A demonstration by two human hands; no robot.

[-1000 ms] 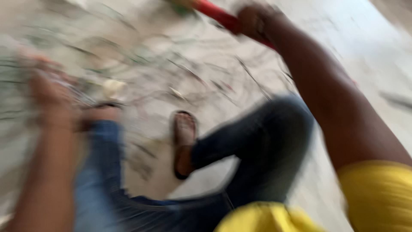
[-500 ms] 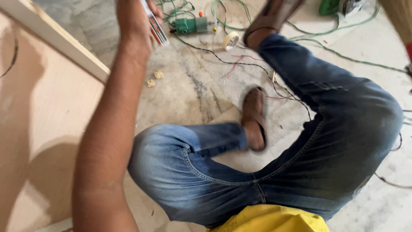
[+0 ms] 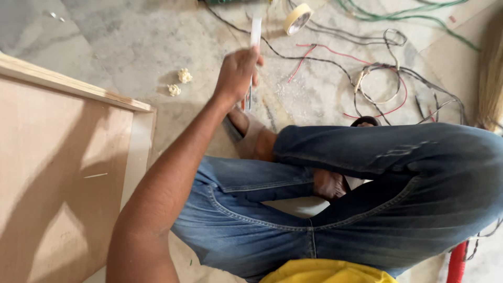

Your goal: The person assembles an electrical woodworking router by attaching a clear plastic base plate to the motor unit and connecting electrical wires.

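Floor (image 3: pixel 131 47): grey mottled stone, dusty, carrying everything else in view.
Wooden panel (image 3: pixel 57 173): large pale plywood board at the left, a raised strip along its upper edge, a shadow falling across its face.
Legs (image 3: pixel 367 199): the person sits cross-legged in blue jeans, sandals on both feet, a yellow shirt hem at the bottom edge.
Left arm (image 3: pixel 173 178): bare, reaching up from the bottom left across the near knee.
Broom (image 3: pixel 492 78): straw bristles at the right edge, standing near the wires.
Wires (image 3: pixel 387 78): a loose tangle of black, red and white leads on the floor beyond the right knee; green cable runs along the top right.
Red handle (image 3: pixel 457 262): a red rod at the bottom right corner, beside the right thigh.
Left hand (image 3: pixel 238 73): raised above the floor past the left foot; its grip is closed around a thin white strip.
White strip (image 3: pixel 254 36): long, narrow, roughly upright, sticking out above and below the fist; motion-blurred at the top.
Tape roll (image 3: pixel 297 18): cream masking tape lying on the floor, just right of the strip's upper end.
Paper scraps (image 3: pixel 179 82): two small crumpled cream wads on the floor, left of the hand.
Right hand: outside the picture, so its grip cannot be told.
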